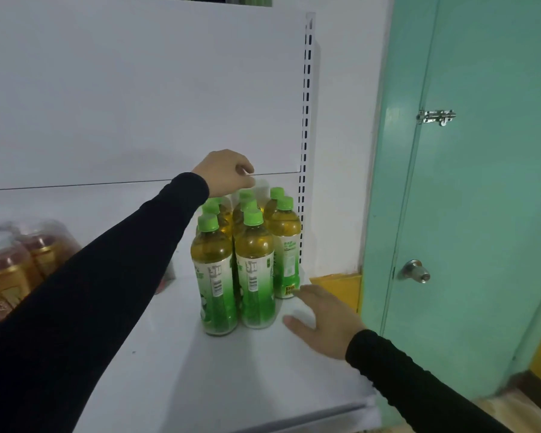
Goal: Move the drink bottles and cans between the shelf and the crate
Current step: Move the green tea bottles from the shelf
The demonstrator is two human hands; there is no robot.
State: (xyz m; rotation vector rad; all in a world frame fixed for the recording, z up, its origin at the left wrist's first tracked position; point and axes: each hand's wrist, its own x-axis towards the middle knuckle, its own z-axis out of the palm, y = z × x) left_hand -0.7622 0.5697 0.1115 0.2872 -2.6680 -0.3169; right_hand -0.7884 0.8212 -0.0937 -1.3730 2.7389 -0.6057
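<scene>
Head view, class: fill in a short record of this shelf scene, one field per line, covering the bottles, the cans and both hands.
bottles: green-capped bottles clustered upright on the white shelf
cans: wrapped pack of cans at the shelf's left
left hand: left hand above the rear caps, fingers curled
right hand: right hand open, beside the bottles' bases
door: green door to the right

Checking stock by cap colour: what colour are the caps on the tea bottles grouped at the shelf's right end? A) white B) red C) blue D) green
D: the tea bottles on the white shelf all carry bright green caps.
</scene>
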